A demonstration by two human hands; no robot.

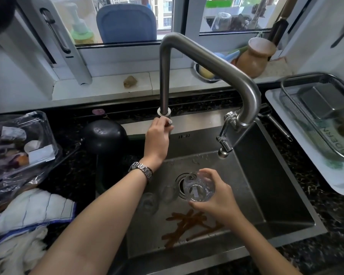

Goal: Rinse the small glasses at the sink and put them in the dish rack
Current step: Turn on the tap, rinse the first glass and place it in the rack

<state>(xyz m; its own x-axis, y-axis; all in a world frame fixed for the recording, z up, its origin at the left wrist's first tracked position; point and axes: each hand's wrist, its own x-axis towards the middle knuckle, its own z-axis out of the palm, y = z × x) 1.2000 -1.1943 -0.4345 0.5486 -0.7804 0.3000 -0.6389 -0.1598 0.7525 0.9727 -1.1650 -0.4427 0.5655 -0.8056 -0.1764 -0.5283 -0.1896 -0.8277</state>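
Note:
My right hand [216, 197] holds a small clear glass [198, 187] over the steel sink [270, 195], below and left of the tap's nozzle [224, 149]. No water stream shows. My left hand [158, 139] grips the base of the tall steel tap [164, 86] at the sink's back edge. Two more small glasses [148, 203] [168, 192] stand on the sink floor, left of the drain [180, 181]. The metal dish rack [286, 84] sits on a white tray [274, 102] at the right and holds a steel container.
Brown streaks [187, 225] lie on the sink floor near the front. A black round lid [105, 135], a clear plastic box of scraps [18, 143] and a white cloth [32, 209] crowd the left counter. A brown jar [254, 56] and a bowl stand on the sill.

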